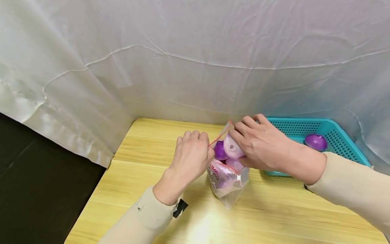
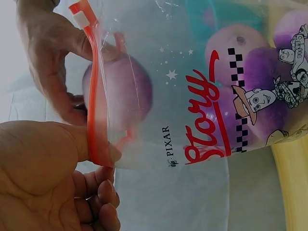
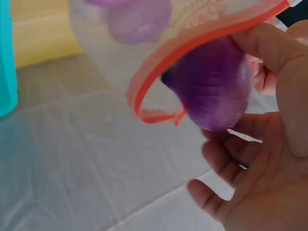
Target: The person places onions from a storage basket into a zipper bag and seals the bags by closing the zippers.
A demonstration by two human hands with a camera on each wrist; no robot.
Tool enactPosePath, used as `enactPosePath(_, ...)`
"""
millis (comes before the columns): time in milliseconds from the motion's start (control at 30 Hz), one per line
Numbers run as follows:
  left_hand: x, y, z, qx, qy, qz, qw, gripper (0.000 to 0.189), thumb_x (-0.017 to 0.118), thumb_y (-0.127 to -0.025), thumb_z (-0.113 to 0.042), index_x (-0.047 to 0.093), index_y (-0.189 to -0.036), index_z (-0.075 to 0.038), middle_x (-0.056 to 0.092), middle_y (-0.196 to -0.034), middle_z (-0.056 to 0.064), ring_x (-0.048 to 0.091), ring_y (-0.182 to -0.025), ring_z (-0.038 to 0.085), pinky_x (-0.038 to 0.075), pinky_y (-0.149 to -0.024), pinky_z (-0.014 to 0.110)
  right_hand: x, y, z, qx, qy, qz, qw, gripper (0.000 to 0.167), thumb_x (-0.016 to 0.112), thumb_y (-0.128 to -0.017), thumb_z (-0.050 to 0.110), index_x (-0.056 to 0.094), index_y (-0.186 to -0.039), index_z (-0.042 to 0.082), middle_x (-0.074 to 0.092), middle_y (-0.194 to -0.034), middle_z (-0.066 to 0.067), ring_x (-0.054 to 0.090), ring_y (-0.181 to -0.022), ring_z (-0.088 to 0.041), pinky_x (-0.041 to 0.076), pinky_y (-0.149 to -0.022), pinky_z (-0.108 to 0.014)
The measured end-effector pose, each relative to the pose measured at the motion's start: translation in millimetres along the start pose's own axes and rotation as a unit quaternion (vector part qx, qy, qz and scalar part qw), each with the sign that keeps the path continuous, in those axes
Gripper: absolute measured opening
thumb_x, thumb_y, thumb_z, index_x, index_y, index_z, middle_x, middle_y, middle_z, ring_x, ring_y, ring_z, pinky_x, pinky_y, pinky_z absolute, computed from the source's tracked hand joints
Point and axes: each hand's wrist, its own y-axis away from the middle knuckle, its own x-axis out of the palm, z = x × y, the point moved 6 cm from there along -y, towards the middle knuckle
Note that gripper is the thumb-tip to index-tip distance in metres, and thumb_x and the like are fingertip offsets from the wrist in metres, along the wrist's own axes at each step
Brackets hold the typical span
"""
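My left hand (image 1: 192, 152) pinches the red-orange rim of a clear zip bag (image 2: 144, 149) between thumb and fingers. Red "Story" lettering and cartoon figures are printed on the bag. Several purple onions (image 2: 269, 72) lie inside it, toward the bottom. At the bag's mouth, my right hand (image 1: 262, 145) grips another purple onion (image 3: 216, 86) between thumb and fingers, its pointed tip turned into the opening. The remaining right fingers (image 3: 224, 159) spread below that onion. A white slider sits on the rim, in the left wrist view near the top.
A teal plastic basket (image 1: 338, 130) stands at the back right, behind my right forearm, with a purple onion (image 1: 316, 142) in it. The light wood table (image 1: 137, 179) ends at a pale curtain (image 1: 182, 84) behind and a dark area at left.
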Motion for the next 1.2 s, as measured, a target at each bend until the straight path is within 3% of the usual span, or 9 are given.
enactPosePath(233, 1.0, -0.1, 0.9, -0.008, 0.003, 0.011, 0.9999, 0.014, 0.064, -0.094, -0.02, 0.058, -0.084, -0.013, 0.053, -0.077, 0.002, 0.048, -0.074, 0.025, 0.037, -0.065, 0.036, 6.7, -3.1, 6.3, 0.004, -0.03, 0.065, 0.9974, 0.067, 0.084, -0.074, 0.066, 0.066, -0.107, 0.011, 0.065, -0.099, -0.003, 0.055, -0.102, -0.029, 0.042, -0.087, -0.048)
enactPosePath(333, 0.4, 0.4, 1.2, -0.01, 0.006, 0.012, 0.9999, 0.014, 0.064, -0.094, -0.021, 0.06, -0.085, -0.013, 0.054, -0.078, 0.002, 0.048, -0.074, 0.025, 0.037, -0.065, 0.036, 6.3, -2.2, 7.0, 0.008, -0.045, 0.072, 0.9963, 0.057, 0.083, -0.078, 0.064, 0.068, -0.101, 0.014, 0.065, -0.094, 0.001, 0.055, -0.099, -0.027, 0.041, -0.086, -0.048)
enactPosePath(600, -3.7, 2.5, 3.5, -0.017, -0.004, 0.0, 0.9999, 0.017, 0.066, -0.092, -0.021, 0.058, -0.081, -0.012, 0.052, -0.075, 0.002, 0.046, -0.07, 0.024, 0.035, -0.063, 0.035, 3.3, 9.7, -6.2, 0.045, -0.01, 0.023, 0.9987, 0.051, 0.088, -0.078, 0.051, 0.061, -0.09, 0.009, 0.059, -0.086, -0.005, 0.055, -0.087, -0.03, 0.041, -0.077, -0.046)
enactPosePath(833, -11.7, 5.7, -1.3, -0.011, -0.071, -0.061, 0.9956, 0.022, 0.069, -0.088, -0.02, 0.055, -0.073, -0.011, 0.049, -0.068, 0.003, 0.045, -0.062, 0.025, 0.029, -0.057, 0.033, 6.6, 24.6, -24.5, 0.111, -0.003, -0.009, 0.9938, 0.048, 0.09, -0.078, 0.038, 0.052, -0.081, 0.008, 0.046, -0.071, -0.004, 0.047, -0.071, -0.029, 0.037, -0.069, -0.043)
enactPosePath(1000, -10.3, 5.4, -8.4, 0.015, -0.132, -0.095, 0.9865, 0.026, 0.077, -0.083, -0.025, 0.058, -0.073, -0.011, 0.052, -0.067, 0.003, 0.049, -0.061, 0.024, 0.029, -0.055, 0.032, 14.9, 31.2, -23.2, 0.115, -0.031, -0.036, 0.9923, 0.037, 0.08, -0.079, 0.018, 0.044, -0.077, 0.01, 0.034, -0.061, 0.002, 0.035, -0.058, -0.022, 0.027, -0.063, -0.036)
enactPosePath(1200, -5.8, 2.9, -12.9, 0.033, -0.138, -0.086, 0.9861, 0.022, 0.075, -0.087, -0.023, 0.059, -0.077, -0.012, 0.051, -0.069, 0.002, 0.049, -0.066, 0.023, 0.028, -0.059, 0.032, 22.2, 34.4, -20.7, 0.121, -0.061, -0.047, 0.9897, 0.027, 0.067, -0.08, 0.007, 0.041, -0.075, 0.012, 0.034, -0.06, 0.004, 0.037, -0.058, -0.022, 0.025, -0.064, -0.036)
